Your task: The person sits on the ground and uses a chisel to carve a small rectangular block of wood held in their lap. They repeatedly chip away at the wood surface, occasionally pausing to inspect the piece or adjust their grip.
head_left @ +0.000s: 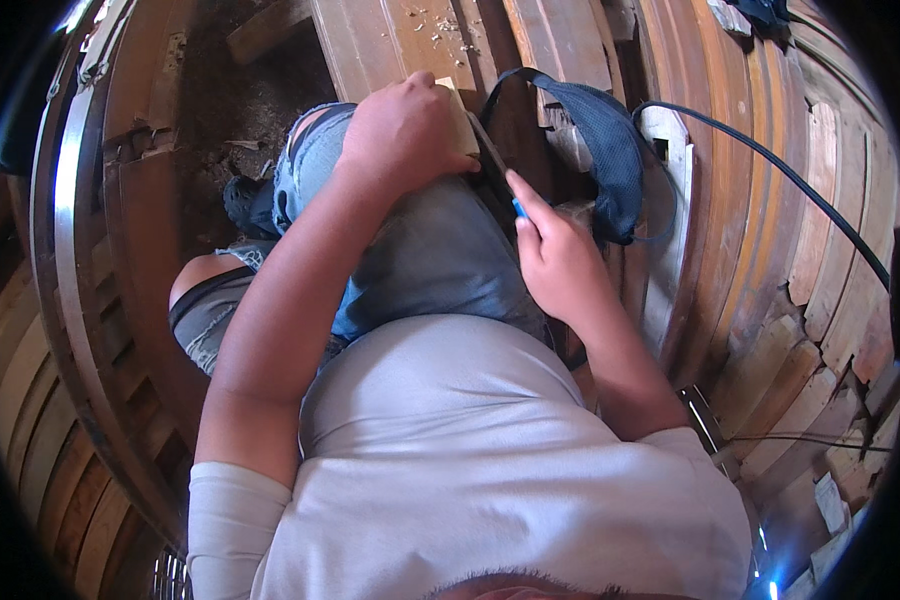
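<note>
My left hand is closed over a small block of pale wood, held above my bent leg in worn jeans. Only the block's right side shows past the fingers. My right hand grips a slim hand tool with a long narrow metal blade and a blue handle; its exact kind cannot be made out. The index finger stretches along the tool toward the blade. The blade's far end lies close beside the block's right edge; whether they touch is not clear.
Wooden boards lie ahead, scattered with pale shavings. A dark blue mesh bag or cloth with a strap lies right of the tool. A black cable curves along the right. Stacked planks line that side.
</note>
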### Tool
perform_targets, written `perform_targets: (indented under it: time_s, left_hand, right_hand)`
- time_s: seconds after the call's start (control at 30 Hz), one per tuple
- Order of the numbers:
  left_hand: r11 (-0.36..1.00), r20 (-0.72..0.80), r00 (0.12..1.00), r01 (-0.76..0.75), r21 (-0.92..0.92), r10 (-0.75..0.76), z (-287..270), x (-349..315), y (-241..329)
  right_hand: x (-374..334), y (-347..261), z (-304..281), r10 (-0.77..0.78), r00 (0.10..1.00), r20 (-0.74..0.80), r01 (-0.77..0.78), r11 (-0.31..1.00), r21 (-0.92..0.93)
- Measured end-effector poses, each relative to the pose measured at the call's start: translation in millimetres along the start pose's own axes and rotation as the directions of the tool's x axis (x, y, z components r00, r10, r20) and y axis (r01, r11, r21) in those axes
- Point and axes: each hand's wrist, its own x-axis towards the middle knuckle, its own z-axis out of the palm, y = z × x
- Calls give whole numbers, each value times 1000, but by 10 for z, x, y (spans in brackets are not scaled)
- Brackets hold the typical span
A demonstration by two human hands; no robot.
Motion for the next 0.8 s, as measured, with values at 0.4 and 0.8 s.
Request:
perform_targets:
  time_s: [0.4,0.8]
  left_hand:
    - [999,0,1000,0,-38,0,3,-5,-5]
    - [999,-18,1000,-1,-43,0,22,-21,-24]
  right_hand:
    - [-51,19,115,-61,997,-48,59,997,-47]
    - [-6,18,51,-15,1000,-9,14,994,-111]
